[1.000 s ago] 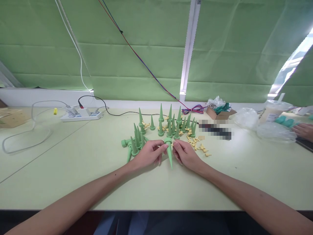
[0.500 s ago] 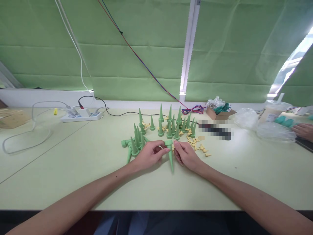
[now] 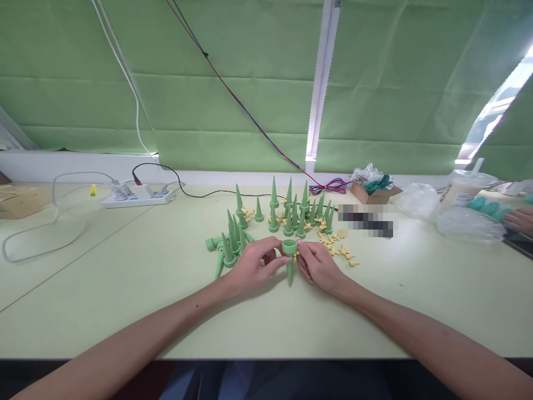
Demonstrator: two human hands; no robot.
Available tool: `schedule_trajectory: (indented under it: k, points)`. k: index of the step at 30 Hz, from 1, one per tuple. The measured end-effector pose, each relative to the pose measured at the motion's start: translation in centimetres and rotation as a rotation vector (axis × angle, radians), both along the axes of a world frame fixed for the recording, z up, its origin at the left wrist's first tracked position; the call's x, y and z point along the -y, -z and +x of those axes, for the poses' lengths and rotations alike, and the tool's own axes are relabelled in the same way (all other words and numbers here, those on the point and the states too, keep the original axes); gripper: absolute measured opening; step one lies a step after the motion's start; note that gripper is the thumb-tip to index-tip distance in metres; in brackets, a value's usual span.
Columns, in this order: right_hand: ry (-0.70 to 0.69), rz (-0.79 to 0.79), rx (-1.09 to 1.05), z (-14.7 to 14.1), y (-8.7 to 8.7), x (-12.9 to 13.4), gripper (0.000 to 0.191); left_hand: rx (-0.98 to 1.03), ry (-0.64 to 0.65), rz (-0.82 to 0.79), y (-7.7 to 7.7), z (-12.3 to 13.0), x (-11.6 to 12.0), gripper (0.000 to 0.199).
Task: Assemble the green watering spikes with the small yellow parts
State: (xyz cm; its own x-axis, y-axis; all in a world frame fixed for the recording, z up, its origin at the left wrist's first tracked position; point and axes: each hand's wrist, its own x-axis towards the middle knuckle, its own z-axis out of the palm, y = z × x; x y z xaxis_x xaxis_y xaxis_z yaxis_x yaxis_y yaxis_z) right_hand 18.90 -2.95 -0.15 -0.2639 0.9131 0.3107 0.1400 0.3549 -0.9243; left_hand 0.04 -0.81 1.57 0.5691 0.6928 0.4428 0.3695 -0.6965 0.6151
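A green plastic spike (image 3: 290,269) points down between my hands, its round threaded opening tilted up toward me. My left hand (image 3: 262,261) has its fingers on the spike's left side. My right hand (image 3: 318,264) is closed at the right side, with a bit of yellow showing by its fingertips against the spike. Behind my hands, several green cones (image 3: 288,222) stand upright with small yellow pieces among them. More green cones (image 3: 229,253) stand or lie left of my hands. Loose yellow pieces (image 3: 345,251) lie to the right.
A white power strip (image 3: 139,197) with cables lies at the back left. Further right are a small cardboard box (image 3: 375,194), clear plastic bags (image 3: 468,225) and a lidded cup (image 3: 460,189). Another person's hand (image 3: 520,220) rests at the far right edge.
The green spike has tipped so that its threaded opening now faces up toward me and its point looks shorter. My left fingers have shifted slightly; my right hand has hardly moved.
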Motion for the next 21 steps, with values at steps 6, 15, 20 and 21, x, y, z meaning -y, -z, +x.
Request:
schedule_trajectory:
  k: [6, 15, 20, 21]
  points:
    - [-0.029, -0.018, -0.024, 0.07, -0.38, 0.24, 0.058, -0.011, 0.04, 0.209, -0.05, -0.19, -0.05, 0.017]
    - [0.002, 0.031, 0.007, 0.17, 0.0, -0.02, 0.056, -0.105, 0.065, 0.374, 0.12, -0.39, -0.19, 0.015]
    - [0.035, 0.058, 0.049, 0.21, -0.01, -0.1, 0.054, -0.124, -0.059, 0.24, 0.23, -0.23, -0.14, 0.017]
    - [0.04, 0.058, 0.054, 0.2, -0.06, -0.07, 0.054, -0.133, -0.087, 0.186, 0.24, -0.18, -0.11, 0.019]
